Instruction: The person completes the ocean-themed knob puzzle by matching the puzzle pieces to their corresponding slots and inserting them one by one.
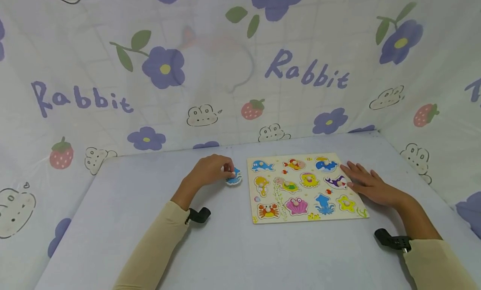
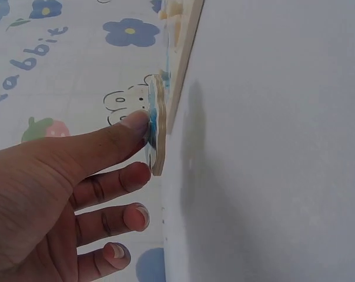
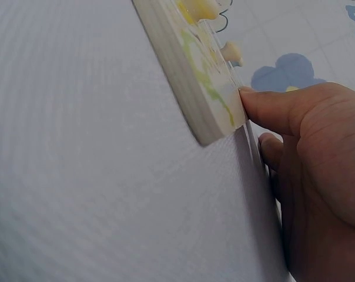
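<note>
My left hand (image 1: pixel 210 170) pinches a blue wooden puzzle piece (image 1: pixel 234 179), which looks like a squid, left of the puzzle board (image 1: pixel 338 216). In the left wrist view the piece (image 2: pixel 160 144) stands edge-on by the thumb, slightly off the table, while the other fingers curl loosely. The cream board carries sea animals, several with small knobs. A blue squid shape (image 1: pixel 325 204) shows in its lower right part, with no knob that I can make out. My right hand (image 1: pixel 370 185) rests at the board's right edge, fingers extended, its thumb touching the edge in the right wrist view.
The white table (image 1: pixel 225 248) runs back to a hanging curtain (image 1: pixel 210 85) printed with flowers, strawberries and rabbits. More curtain hangs on both sides. Black wrist cameras sit on the left wrist (image 1: pixel 200 215) and right wrist (image 1: pixel 392 241).
</note>
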Motion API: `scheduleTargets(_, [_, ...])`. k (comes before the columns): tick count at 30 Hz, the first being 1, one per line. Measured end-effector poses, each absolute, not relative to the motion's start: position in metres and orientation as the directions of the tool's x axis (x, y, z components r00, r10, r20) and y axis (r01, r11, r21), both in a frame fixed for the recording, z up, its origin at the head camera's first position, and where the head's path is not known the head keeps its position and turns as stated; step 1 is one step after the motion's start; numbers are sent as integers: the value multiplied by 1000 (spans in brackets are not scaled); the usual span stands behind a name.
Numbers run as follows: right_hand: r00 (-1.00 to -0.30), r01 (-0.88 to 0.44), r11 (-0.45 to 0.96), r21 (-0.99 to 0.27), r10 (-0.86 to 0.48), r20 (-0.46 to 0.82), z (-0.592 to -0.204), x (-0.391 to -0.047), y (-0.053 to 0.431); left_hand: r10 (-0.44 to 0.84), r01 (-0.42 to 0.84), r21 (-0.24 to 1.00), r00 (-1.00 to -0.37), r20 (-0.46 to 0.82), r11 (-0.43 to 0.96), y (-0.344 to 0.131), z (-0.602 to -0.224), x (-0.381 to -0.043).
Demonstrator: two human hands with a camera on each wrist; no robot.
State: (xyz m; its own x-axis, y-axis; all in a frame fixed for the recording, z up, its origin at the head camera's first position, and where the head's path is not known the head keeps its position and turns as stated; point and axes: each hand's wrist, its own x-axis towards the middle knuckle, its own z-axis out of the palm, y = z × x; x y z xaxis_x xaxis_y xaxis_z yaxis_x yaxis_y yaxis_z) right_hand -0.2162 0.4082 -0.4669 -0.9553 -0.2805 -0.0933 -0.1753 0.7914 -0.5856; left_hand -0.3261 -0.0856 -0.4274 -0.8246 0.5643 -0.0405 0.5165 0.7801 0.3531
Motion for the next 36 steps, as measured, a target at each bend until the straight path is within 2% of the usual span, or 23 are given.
scheduleTargets(23, [-957, -167, 801, -575, -272, -101, -466, -215, 413, 618, 586, 324, -786, 5, 743, -67, -408, -309])
scheduleTargets(36, [-956, -164, 801, -575, -274, -108, -467, -218, 408, 646, 620, 300, -763, 15, 725, -51, -389, -286])
